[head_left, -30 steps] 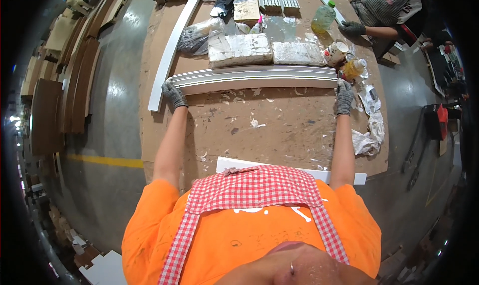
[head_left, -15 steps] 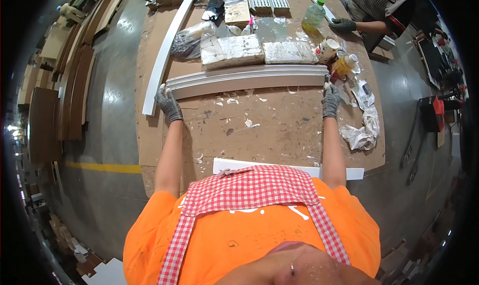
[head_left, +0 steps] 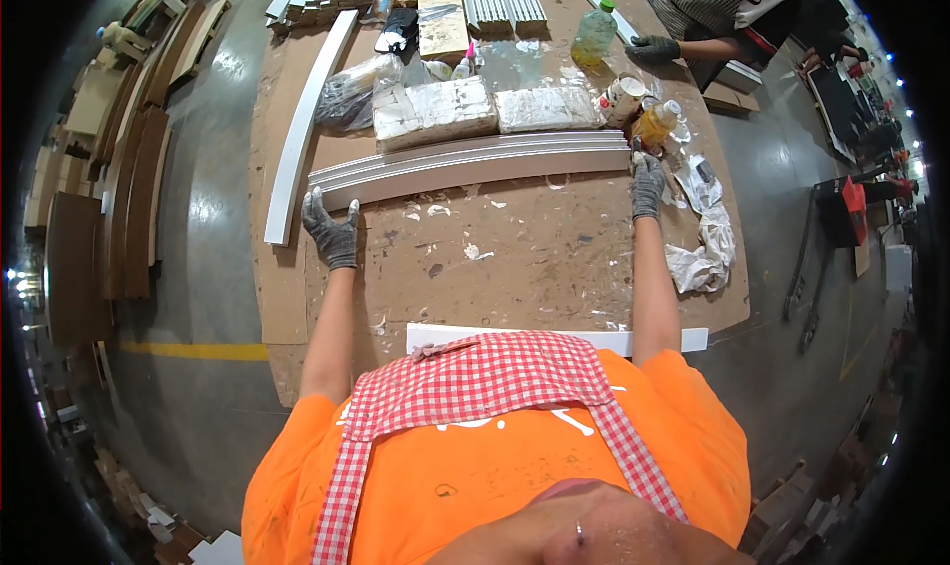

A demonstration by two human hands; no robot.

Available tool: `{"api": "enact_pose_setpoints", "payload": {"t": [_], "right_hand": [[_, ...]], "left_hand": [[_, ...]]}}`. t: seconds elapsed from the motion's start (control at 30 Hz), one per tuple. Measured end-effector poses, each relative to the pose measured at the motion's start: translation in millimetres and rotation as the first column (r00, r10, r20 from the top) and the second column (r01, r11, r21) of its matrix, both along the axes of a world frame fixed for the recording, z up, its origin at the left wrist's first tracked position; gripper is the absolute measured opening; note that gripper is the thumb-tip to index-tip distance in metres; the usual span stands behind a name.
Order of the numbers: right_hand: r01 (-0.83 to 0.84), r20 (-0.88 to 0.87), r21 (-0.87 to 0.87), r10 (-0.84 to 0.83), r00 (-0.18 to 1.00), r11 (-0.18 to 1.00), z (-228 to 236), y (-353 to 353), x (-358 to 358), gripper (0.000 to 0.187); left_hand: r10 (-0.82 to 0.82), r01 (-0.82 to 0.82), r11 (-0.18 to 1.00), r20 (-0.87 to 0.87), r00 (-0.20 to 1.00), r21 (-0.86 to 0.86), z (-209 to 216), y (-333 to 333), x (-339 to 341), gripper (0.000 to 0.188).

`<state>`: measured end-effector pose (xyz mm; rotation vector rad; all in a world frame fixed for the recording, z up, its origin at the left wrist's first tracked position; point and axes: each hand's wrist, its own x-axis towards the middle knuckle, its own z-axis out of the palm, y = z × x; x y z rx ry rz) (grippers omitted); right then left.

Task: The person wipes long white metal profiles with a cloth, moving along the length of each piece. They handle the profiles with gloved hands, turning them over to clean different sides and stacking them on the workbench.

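A stack of long white strips (head_left: 475,167) lies crosswise on the brown worktable, in front of two wrapped blocks. My left hand (head_left: 332,234), in a grey glove, is at the stack's left end. Its thumb is spread away from the fingers, and the fingertips touch the end of the strips. At the right end, my gloved right hand (head_left: 647,187) has its fingers closed about the strip ends. A separate white strip (head_left: 309,135) runs lengthwise just left of the stack. Another white strip (head_left: 559,338) lies along the near table edge, partly covered by my apron.
Beyond the stack sit white-smeared blocks (head_left: 435,112), a plastic bag (head_left: 346,95), a green-capped bottle (head_left: 594,36), a yellow bottle (head_left: 655,125) and a can (head_left: 621,100). Crumpled white wrap (head_left: 705,253) lies at right. A co-worker's gloved hand (head_left: 655,49) touches a strip at the far right.
My left thumb has opened away from its fingers at the left end. My right hand remains at the other end. The whole view has shifted slightly.
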<state>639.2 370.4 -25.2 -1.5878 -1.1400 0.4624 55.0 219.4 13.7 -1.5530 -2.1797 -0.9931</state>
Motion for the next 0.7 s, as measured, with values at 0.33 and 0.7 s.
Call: {"api": "enact_pose_setpoints", "payload": {"t": [0.33,0.7], "right_hand": [[0.045,0.116,-0.122,-0.031,0.993,0.991,13,21,-4,0.025],[-0.023,0.247,-0.101,0.048,0.968,0.995,10,13,-21,0.024]], "left_hand": [[0.049,-0.049,0.998,0.019,0.999,-0.026,-8,-2,-6,0.077],[0.106,-0.103,0.993,0.058,0.993,-0.05,-26,-6,-21,0.094]]}}
